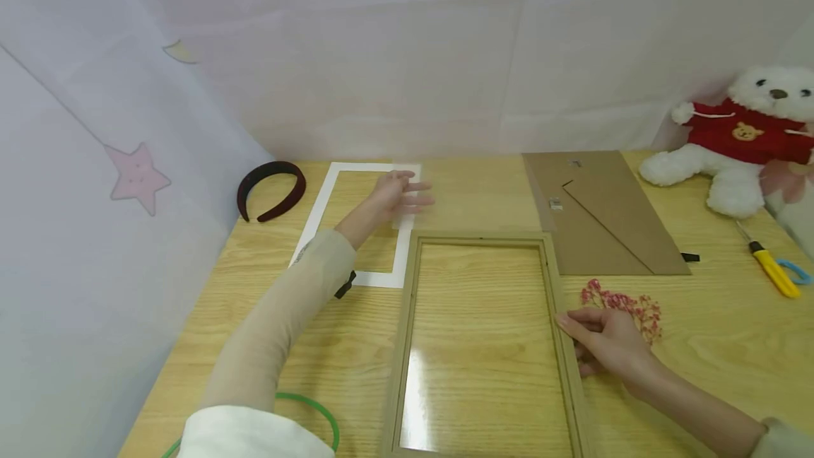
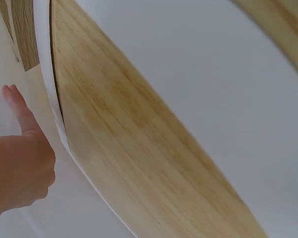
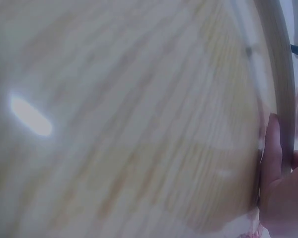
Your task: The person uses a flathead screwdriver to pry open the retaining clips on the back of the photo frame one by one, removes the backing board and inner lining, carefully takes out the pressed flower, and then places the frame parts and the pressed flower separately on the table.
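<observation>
My right hand (image 1: 612,345) grips the right side of a light wooden picture frame (image 1: 482,237), its thumb on top of the rail. A clear pane in the frame shows a bright reflection. Further back, my left hand (image 1: 389,196) reaches over the right edge of a white picture mat (image 1: 381,279), fingers extended. Those fingers overlap the left edge of a translucent sheet (image 1: 473,193) lying behind the frame. In the left wrist view, the hand (image 2: 27,166) shows one digit pointing up. Pink dried flowers (image 1: 645,316) lie just beyond the right hand.
Right of the sheet lies a brown backing board (image 1: 613,214) with a stand flap. A dark headband (image 1: 273,167) sits at the back left, a green ring (image 1: 329,419) in front. A yellow-handled screwdriver (image 1: 774,271) and a white teddy bear (image 1: 734,189) are at the right.
</observation>
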{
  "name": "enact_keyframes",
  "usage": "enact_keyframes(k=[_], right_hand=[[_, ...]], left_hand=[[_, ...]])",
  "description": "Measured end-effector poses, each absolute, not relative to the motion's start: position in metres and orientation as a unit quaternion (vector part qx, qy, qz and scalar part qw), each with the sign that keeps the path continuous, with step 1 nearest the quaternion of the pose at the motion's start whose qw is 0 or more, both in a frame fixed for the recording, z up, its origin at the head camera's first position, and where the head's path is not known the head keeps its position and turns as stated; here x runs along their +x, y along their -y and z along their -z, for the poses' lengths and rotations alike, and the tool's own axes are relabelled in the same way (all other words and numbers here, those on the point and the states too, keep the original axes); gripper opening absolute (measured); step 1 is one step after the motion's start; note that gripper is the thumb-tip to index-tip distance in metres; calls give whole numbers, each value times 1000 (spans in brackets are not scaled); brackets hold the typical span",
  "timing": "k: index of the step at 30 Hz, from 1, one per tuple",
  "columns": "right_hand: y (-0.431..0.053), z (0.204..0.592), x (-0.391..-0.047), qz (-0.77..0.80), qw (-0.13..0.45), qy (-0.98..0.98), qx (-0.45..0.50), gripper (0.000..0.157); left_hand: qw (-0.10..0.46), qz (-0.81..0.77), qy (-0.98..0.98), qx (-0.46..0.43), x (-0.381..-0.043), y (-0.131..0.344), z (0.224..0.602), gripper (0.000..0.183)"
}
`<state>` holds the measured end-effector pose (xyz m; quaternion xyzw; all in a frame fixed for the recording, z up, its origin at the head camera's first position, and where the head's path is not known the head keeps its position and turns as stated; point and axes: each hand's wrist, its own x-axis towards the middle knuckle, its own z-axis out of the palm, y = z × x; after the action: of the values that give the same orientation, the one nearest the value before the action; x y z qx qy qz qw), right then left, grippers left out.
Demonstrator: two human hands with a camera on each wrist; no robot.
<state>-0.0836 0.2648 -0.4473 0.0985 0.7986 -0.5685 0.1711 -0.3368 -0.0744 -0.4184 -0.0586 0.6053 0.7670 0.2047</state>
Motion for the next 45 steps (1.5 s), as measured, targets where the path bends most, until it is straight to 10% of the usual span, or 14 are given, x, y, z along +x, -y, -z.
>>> enact_keyframes(k=[17, 36, 45], right_hand=[[-264, 447, -87, 575, 173, -793, 104, 64], [-265, 449, -86, 582, 172, -789, 100, 63], [-266, 452, -86, 587, 172, -786, 93, 65]], left_hand=[[-33, -546, -835, -63, -343, 61, 429, 57], [-70, -189, -978, 54, -341, 65, 448, 51], [16, -46, -996, 78, -359, 99, 446, 55]])
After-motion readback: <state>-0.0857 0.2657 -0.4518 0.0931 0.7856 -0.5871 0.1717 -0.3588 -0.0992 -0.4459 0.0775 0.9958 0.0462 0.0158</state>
